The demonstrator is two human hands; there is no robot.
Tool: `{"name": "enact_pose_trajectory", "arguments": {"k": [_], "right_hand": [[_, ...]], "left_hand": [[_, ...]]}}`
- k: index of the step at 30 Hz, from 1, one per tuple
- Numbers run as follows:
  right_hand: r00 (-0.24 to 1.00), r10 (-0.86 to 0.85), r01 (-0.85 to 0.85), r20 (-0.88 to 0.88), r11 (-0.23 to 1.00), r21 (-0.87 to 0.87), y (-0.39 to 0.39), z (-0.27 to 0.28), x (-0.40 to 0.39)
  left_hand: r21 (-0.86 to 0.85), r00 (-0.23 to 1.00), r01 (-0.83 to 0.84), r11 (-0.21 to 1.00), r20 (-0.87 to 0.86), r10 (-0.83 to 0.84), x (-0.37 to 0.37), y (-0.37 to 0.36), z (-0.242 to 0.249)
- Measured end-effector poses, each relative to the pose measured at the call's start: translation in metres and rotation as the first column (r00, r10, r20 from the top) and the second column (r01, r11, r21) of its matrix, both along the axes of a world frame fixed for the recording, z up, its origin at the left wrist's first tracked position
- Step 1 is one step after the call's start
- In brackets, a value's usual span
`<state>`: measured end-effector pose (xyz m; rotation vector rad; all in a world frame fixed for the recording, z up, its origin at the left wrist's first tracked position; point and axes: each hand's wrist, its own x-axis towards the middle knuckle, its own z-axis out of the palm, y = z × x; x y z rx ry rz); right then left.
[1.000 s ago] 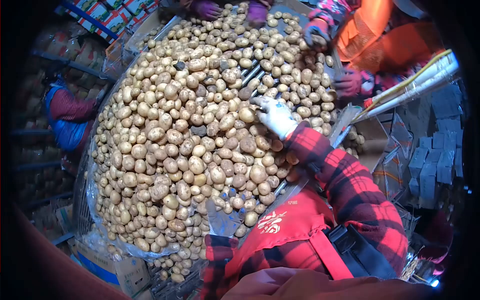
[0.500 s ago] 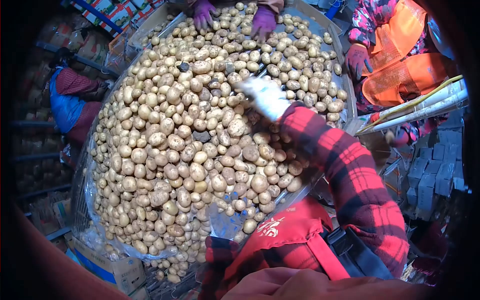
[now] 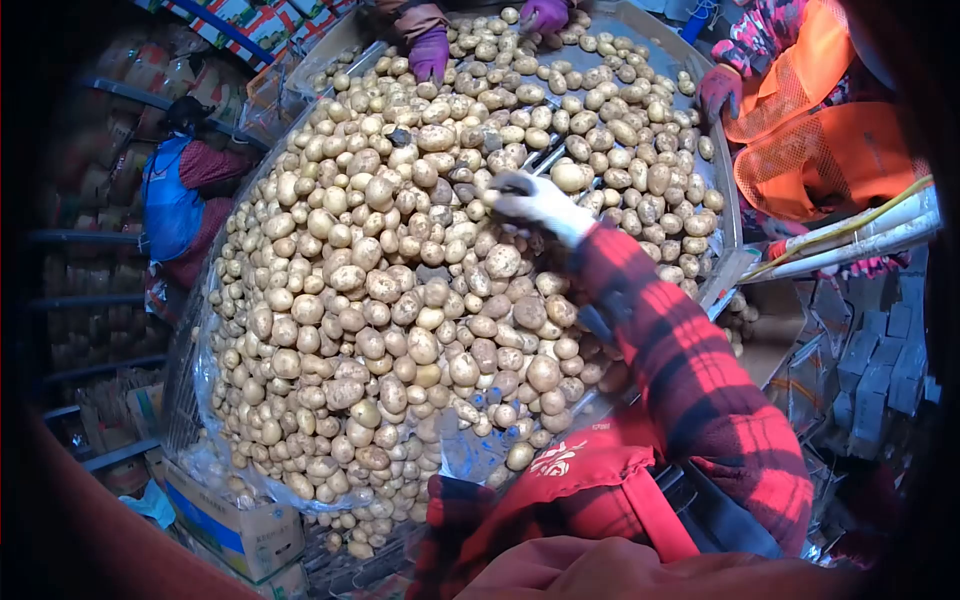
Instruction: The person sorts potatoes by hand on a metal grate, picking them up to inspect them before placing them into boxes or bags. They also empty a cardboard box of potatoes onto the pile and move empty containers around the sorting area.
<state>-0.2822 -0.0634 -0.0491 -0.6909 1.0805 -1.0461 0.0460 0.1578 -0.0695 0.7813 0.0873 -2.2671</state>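
My right hand [image 3: 545, 206], in a white glove, is over the upper right of a large heap of potatoes [image 3: 345, 280]. Its fingers are curled inward, and a dark patch shows at them; I cannot tell whether that is a held lump or dirt on the glove. Just beyond the knuckles, metal bars [image 3: 546, 152] show between the potatoes. Dark clods [image 3: 432, 273] lie among the potatoes to the left of the hand. My left hand is out of sight, with only a bit of plaid sleeve [image 3: 447, 505] showing beside my red apron [image 3: 585, 470].
At the far edge a person's purple gloves [image 3: 430, 55] work on the potatoes. A person in an orange vest [image 3: 835, 150] stands at right, another in a blue vest [image 3: 172, 205] at left. Clear plastic sheeting [image 3: 470, 450] lies nearby. A cardboard box [image 3: 235, 525] stands lower left.
The view has shifted, moving the heap rightward. My right hand, blurred before, now shows curled fingers slightly lower. One purple glove has come further onto the potatoes; the other has drawn back toward the edge.
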Motion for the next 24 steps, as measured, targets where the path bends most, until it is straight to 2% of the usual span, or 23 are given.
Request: {"name": "enact_pose_trajectory", "arguments": {"k": [2, 3, 4, 5, 6, 7, 8, 9, 10, 11, 12, 13, 14, 15, 16, 17, 18, 19, 20, 21, 22, 23, 24], "right_hand": [[0.932, -0.064, 0.061, 0.356, 0.998, 0.019, 0.012, -0.03, -0.017], [0.852, -0.127, 0.117, 0.507, 0.992, 0.052, 0.023, -0.027, -0.019], [0.876, -0.124, 0.102, 0.466, 0.992, 0.073, 0.016, -0.034, -0.023], [0.916, -0.11, 0.093, 0.386, 0.994, 0.061, -0.001, -0.049, -0.024], [0.978, -0.131, 0.127, 0.163, 0.991, 0.036, -0.015, -0.047, -0.017], [0.985, -0.156, 0.157, -0.068, 0.988, 0.004, -0.03, -0.043, -0.007], [0.872, -0.237, 0.138, -0.429, 0.959, -0.248, -0.034, -0.03, 0.008], [0.435, -0.52, -0.044, -0.735, 0.803, -0.594, -0.063, -0.079, 0.018], [0.208, -0.362, -0.323, -0.909, 0.851, -0.413, -0.076, -0.074, 0.027], [0.179, -0.157, -0.2, -0.971, 0.961, -0.192, -0.074, -0.034, 0.047], [0.166, -0.284, -0.15, -0.944, 0.939, -0.309, -0.092, -0.056, 0.06], [0.165, -0.336, -0.115, -0.927, 0.927, -0.356, -0.105, -0.065, 0.066], [0.18, -0.262, -0.102, -0.948, 0.954, -0.283, -0.104, -0.055, 0.064], [0.247, -0.225, -0.152, -0.943, 0.952, -0.267, -0.101, -0.044, 0.054], [0.328, -0.348, -0.134, -0.878, 0.903, -0.408, -0.102, -0.059, 0.045], [0.41, -0.459, -0.111, -0.788, 0.832, -0.543, -0.098, -0.041, 0.043], [0.842, -0.031, -0.033, -0.539, 0.994, -0.108, -0.084, -0.024, 0.03], [0.94, -0.122, 0.089, -0.318, 0.989, -0.115, -0.076, -0.029, 0.03], [0.999, -0.046, 0.046, 0.0, 0.997, -0.062, -0.058, -0.022, 0.021], [0.966, -0.039, 0.067, 0.255, 0.992, -0.103, -0.04, -0.024, 0.018], [0.902, -0.064, 0.095, 0.427, 0.994, -0.05, -0.013, -0.014, 0.015], [0.854, -0.021, 0.061, 0.52, 0.996, -0.06, 0.004, -0.035, 0.006], [0.856, -0.143, 0.14, 0.497, 0.989, 0.044, 0.038, -0.003, 0.008]], "left_hand": [[0.015, 1.0, -0.011, 1.0, -0.017, 0.011, -0.001, -0.004, -0.003], [0.016, 1.0, -0.012, 1.0, -0.022, 0.012, -0.002, -0.003, -0.004], [0.025, 0.999, -0.013, 1.0, -0.029, 0.014, -0.003, -0.005, -0.006], [0.04, 0.999, -0.011, 0.999, -0.037, 0.012, -0.002, -0.008, -0.007], [0.043, 0.999, -0.012, 0.999, -0.039, 0.013, -0.002, -0.01, -0.008], [0.045, 0.999, -0.012, 0.999, -0.042, 0.014, -0.003, -0.013, -0.011], [0.045, 0.999, -0.005, 0.999, -0.046, 0.007, -0.005, -0.016, -0.013], [0.043, 0.999, 0.008, 0.999, -0.053, -0.005, -0.005, -0.019, -0.016], [0.038, 0.998, 0.019, 0.999, -0.058, -0.016, -0.007, -0.022, -0.021], [0.041, 0.997, 0.031, 0.999, -0.065, -0.028, -0.008, -0.025, -0.023], [0.059, 0.997, 0.04, 0.997, -0.073, -0.036, -0.008, -0.029, -0.025], [0.065, 0.996, 0.044, 0.997, -0.078, -0.039, -0.009, -0.031, -0.027], [0.07, 0.996, 0.049, 0.996, -0.081, -0.043, -0.01, -0.032, -0.028], [0.07, 0.995, 0.054, 0.996, -0.084, -0.048, -0.011, -0.035, -0.03], [0.064, 0.995, 0.062, 0.996, -0.086, -0.056, -0.011, -0.036, -0.032], [0.054, 0.994, 0.068, 0.996, -0.087, -0.063, -0.009, -0.037, -0.032], [0.05, 0.994, 0.075, 0.996, -0.089, -0.07, -0.008, -0.038, -0.034], [0.041, 0.993, 0.079, 0.996, -0.089, -0.075, -0.007, -0.038, -0.035], [0.043, 0.993, 0.079, 0.996, -0.091, -0.075, -0.006, -0.037, -0.036], [0.04, 0.992, 0.082, 0.996, -0.095, -0.078, -0.005, -0.036, -0.036], [0.039, 0.992, 0.081, 0.996, -0.101, -0.077, -0.004, -0.036, -0.037], [0.032, 0.992, 0.082, 0.996, -0.101, -0.079, -0.002, -0.035, -0.038], [0.022, 0.991, 0.081, 0.996, -0.106, -0.078, 0.0, -0.034, -0.039]]}}
